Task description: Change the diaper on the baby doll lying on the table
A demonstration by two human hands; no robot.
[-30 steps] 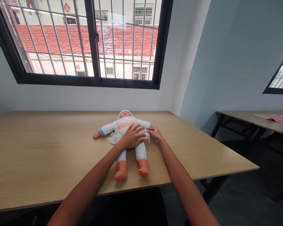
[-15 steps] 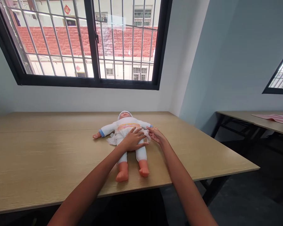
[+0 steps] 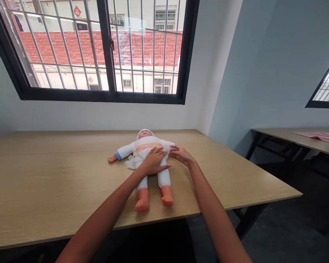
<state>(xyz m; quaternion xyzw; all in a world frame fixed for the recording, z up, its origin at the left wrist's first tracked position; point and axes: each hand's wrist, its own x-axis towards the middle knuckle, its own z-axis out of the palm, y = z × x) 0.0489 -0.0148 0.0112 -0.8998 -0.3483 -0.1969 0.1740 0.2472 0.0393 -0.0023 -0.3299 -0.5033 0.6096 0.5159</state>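
Observation:
A baby doll (image 3: 164, 179) in white clothes with blue cuffs lies on its back, feet toward me. Around its hips is a white diaper (image 3: 139, 157), whose loose side flap spreads out on the left. My left hand (image 3: 154, 161) rests flat across the front of the diaper, fingers spread, hiding its middle. At the doll's hip on the right, my right hand (image 3: 181, 155) pinches the edge of the diaper between thumb and fingers. That hand also covers the doll's hand on this side.
The doll lies on a wooden table (image 3: 57, 190) set against the wall below a barred window (image 3: 112, 96). A second table (image 3: 279, 134) at the right holds a pink-striped cloth (image 3: 321, 136).
My right hand has moved slightly left, drawing the diaper's side in against the doll's hip. The left hand stays pressed on the front, shifted only a little.

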